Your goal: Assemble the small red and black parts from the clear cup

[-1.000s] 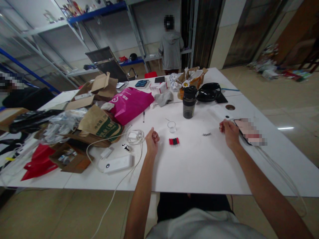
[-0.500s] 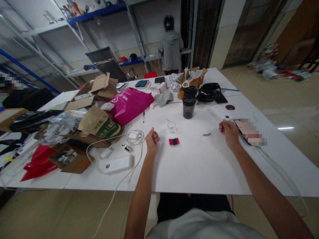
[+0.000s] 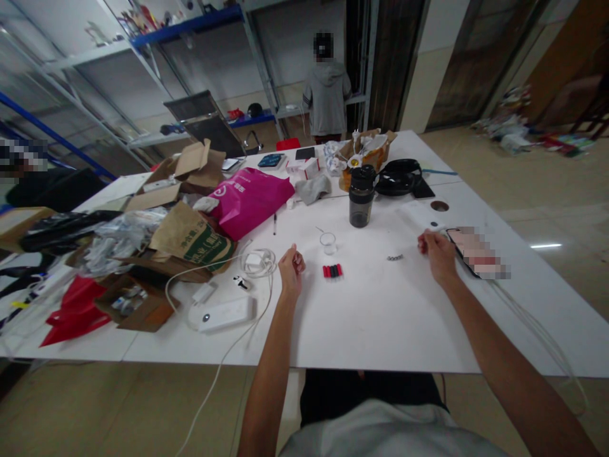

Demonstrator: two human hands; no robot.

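Both of my hands rest on the white table. My left hand is curled into a loose fist, with nothing visible in it, just left of a small row of red and black pieces. My right hand lies with its fingers curled, beside a phone on its right. A small metal chain-like piece lies to the left of that hand. A small clear cup stands beyond the red and black pieces.
A dark bottle stands further back. A pink bag, cardboard boxes, brown paper bags, white chargers and cables crowd the left side. Black headphones lie at the back right. A person in a grey hoodie stands by the shelves.
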